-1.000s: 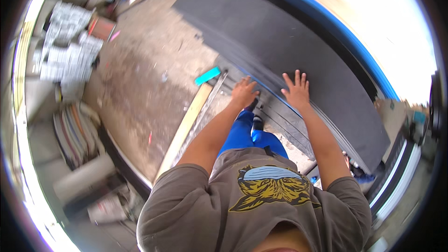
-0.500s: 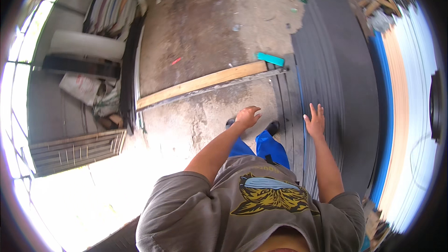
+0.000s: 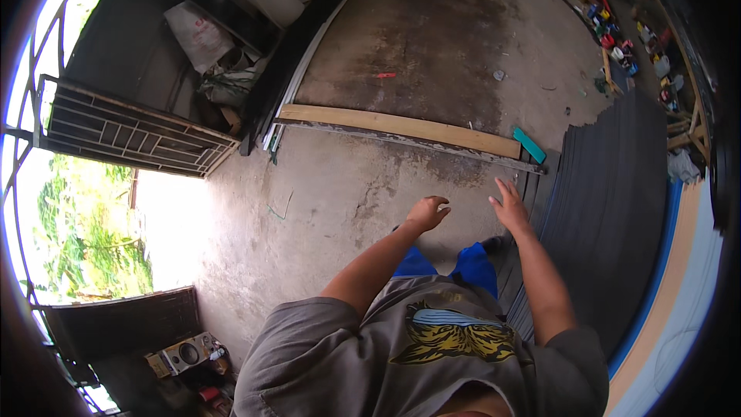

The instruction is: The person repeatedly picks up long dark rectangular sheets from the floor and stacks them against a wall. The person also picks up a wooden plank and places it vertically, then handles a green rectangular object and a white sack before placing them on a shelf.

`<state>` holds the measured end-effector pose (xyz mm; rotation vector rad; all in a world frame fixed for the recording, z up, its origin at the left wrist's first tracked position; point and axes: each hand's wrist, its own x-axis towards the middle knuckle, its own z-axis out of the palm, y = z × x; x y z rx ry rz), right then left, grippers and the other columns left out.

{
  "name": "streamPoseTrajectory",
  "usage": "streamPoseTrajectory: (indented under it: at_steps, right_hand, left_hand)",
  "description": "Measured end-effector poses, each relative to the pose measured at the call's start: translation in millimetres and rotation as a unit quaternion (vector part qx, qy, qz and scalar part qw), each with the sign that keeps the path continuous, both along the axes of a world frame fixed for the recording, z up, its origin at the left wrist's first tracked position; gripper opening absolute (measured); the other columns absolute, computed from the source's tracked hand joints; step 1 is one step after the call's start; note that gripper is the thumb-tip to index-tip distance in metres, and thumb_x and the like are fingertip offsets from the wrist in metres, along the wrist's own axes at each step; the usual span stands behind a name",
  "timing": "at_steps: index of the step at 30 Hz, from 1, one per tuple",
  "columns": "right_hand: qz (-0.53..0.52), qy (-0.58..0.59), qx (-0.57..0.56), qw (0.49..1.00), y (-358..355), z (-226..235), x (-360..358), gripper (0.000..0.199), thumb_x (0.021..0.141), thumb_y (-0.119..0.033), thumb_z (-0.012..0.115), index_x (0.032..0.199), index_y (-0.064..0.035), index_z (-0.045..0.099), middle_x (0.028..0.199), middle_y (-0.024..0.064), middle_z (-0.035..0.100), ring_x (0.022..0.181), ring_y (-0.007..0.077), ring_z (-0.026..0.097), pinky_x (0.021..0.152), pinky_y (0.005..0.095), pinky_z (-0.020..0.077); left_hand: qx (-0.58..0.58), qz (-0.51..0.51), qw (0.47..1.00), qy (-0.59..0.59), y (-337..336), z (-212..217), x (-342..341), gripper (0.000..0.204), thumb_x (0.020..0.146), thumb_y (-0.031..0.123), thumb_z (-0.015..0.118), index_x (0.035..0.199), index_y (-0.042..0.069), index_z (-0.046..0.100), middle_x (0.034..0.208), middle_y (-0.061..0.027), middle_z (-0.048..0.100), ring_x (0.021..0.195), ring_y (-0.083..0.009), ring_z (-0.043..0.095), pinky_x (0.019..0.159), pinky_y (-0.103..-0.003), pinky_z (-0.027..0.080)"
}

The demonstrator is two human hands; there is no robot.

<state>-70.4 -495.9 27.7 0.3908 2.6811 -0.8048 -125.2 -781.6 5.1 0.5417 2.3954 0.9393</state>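
My left hand (image 3: 428, 214) hovers in front of my body, holding nothing, its fingers loosely bent and apart. To its right is my right hand (image 3: 509, 207), also empty, with fingers spread, in the air near the left edge of a stack of dark grey sheets (image 3: 617, 177). Beyond both hands, a pale wooden plank (image 3: 401, 130) lies across the concrete floor beside a weathered dark strip (image 3: 417, 148). A teal block-shaped piece (image 3: 529, 145) rests at the plank's right end. Neither hand touches any of these.
At the left stands a metal grille gate (image 3: 147, 127) beside a bright opening. A white sack (image 3: 197, 35) lies behind it. Cans and clutter (image 3: 614, 42) line the far right. Blue, peach and pale sheets (image 3: 656, 301) stand at the right. A speaker box (image 3: 185, 354) sits lower left.
My view has turned left, so the plank and grey stack appear further right and the gate shows more. My right hand has come away from the stack, closer to my left hand.
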Motion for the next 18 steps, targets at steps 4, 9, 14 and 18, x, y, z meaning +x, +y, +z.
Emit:
streamPoseTrajectory:
  at_steps: [4,9,14,18]
  right_hand:
    - [0.052,0.02,-0.021,0.998,-76,-8,-53,0.064,0.098,-0.039,0.065,0.156,-0.0285,0.04,0.161,0.0177,0.036,0.147,0.0365,0.038,0.112,0.0483,0.043]
    - [0.106,0.057,-0.046,0.992,-171,-13,-123,0.064,0.097,-0.041,0.065,0.155,-0.0285,0.041,0.16,0.0168,0.038,0.145,0.0365,0.041,0.113,0.0486,0.0423]
    - [0.134,0.083,-0.096,0.983,-226,-26,-168,0.064,0.096,-0.036,0.068,0.154,-0.0246,0.044,0.156,0.0211,0.043,0.144,0.0395,0.042,0.114,0.047,0.0414]
    - [0.136,0.076,-0.12,0.98,-255,-41,-207,0.064,0.094,-0.034,0.069,0.153,-0.0226,0.045,0.155,0.0231,0.044,0.14,0.0416,0.046,0.113,0.0466,0.0423]
  left_hand:
    - [0.003,0.088,0.996,0.007,-86,-7,-19,0.037,0.093,0.036,0.07,0.12,0.01,0.073,0.122,-0.0164,0.071,0.112,-0.0374,0.066,0.097,-0.045,0.053]
    - [-0.02,0.137,0.989,0.06,-178,6,-54,0.049,0.092,0.034,0.071,0.135,0.013,0.062,0.134,-0.0164,0.064,0.119,-0.0377,0.063,0.1,-0.046,0.052]
    - [-0.035,0.168,0.982,0.08,-207,-10,-93,0.066,0.091,0.033,0.072,0.149,0.015,0.047,0.149,-0.0248,0.049,0.134,-0.0444,0.049,0.11,-0.049,0.044]
    - [-0.036,0.171,0.981,0.079,-211,-27,-138,0.072,0.091,0.032,0.073,0.153,0.015,0.041,0.152,-0.0297,0.042,0.138,-0.0476,0.044,0.113,-0.051,0.04]
